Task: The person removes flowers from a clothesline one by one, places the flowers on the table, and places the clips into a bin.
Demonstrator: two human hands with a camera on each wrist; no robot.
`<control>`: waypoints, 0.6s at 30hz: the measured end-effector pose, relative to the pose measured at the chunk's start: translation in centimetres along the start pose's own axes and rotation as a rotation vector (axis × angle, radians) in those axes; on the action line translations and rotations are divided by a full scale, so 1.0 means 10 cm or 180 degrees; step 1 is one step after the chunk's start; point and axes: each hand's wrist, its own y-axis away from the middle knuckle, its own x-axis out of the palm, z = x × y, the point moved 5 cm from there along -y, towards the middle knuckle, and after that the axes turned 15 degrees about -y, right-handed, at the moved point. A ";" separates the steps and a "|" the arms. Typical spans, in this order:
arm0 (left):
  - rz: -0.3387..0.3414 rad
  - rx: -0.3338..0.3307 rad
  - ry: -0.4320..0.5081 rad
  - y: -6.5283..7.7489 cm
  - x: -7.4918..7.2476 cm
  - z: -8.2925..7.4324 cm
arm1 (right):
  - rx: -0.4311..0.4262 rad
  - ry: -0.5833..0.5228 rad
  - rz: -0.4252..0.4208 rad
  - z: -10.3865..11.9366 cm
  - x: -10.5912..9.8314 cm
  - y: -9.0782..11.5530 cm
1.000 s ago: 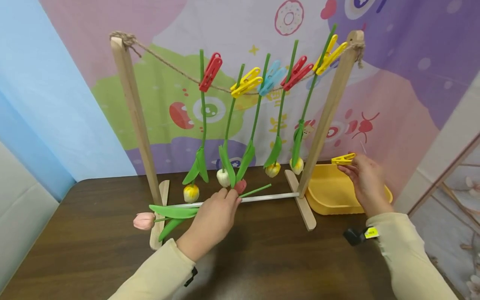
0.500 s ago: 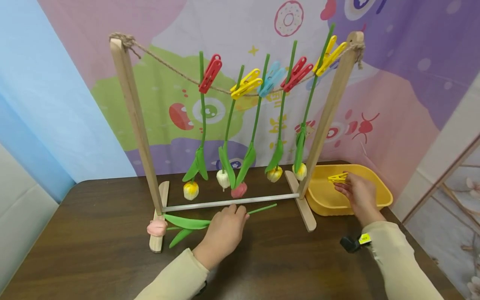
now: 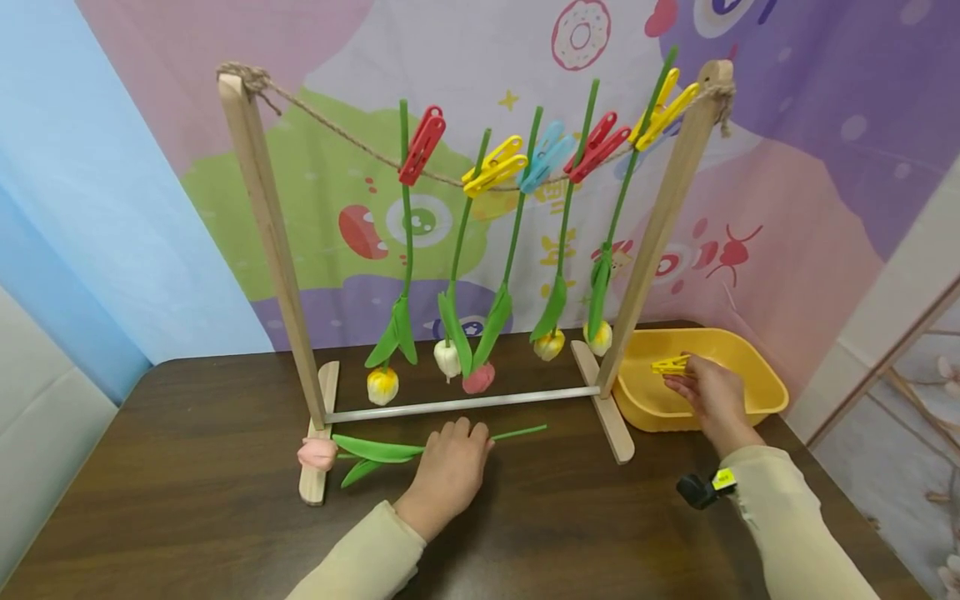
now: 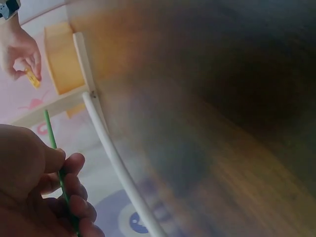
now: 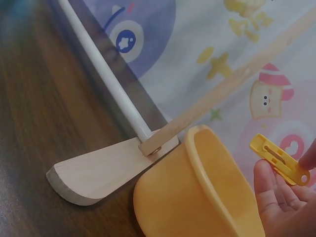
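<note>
My left hand holds a pink artificial tulip by its green stem, low in front of the rack's white bar. The bloom points left and the stem end sticks out to the right. In the left wrist view, thumb and fingers curl round the stem. My right hand pinches a yellow clothespin above the yellow basin. The right wrist view shows the clothespin between thumb and fingers. Several tulips hang bloom-down from a rope, each stem clipped by a clothespin, such as the red clothespin.
The wooden rack has a left post, a right post and a white bar between its feet. It stands on a dark wooden table. Behind hangs a printed cloth. The basin stands against the rack's right foot.
My left hand has come down and toward me with the pink tulip, from over the white bar to in front of it. The right hand has lowered the yellow clothespin over the basin.
</note>
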 end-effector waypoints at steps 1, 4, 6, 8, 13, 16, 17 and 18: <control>0.0025 -0.0008 0.0006 0.00 0.02 0.00 | 0.0006 -0.0006 0.0029 0.00 0.01 0.02; 0.0086 -0.0023 0.0014 0.01 0.08 0.01 | -0.0001 -0.0050 -0.0005 0.02 0.07 0.11; 0.0110 -0.0029 0.0008 0.01 0.11 0.02 | 0.0030 -0.0083 0.0029 0.04 0.11 0.18; 0.0141 -0.0037 0.0014 0.01 0.14 0.03 | 0.0086 -0.0105 0.0031 0.06 0.14 0.23; 0.0276 -0.0055 0.0083 0.01 0.20 0.04 | 0.0194 -0.0090 0.0082 0.06 0.17 0.28; 0.0358 -0.0070 0.0108 0.02 0.23 0.04 | 0.0189 -0.0009 0.0130 0.04 0.17 0.26; 0.0381 -0.0073 0.0108 0.03 0.24 0.04 | 0.0179 0.0047 0.0147 0.03 0.17 0.26; 0.0398 -0.0076 0.0112 0.03 0.25 0.04 | 0.0178 0.0107 0.0164 0.02 0.17 0.25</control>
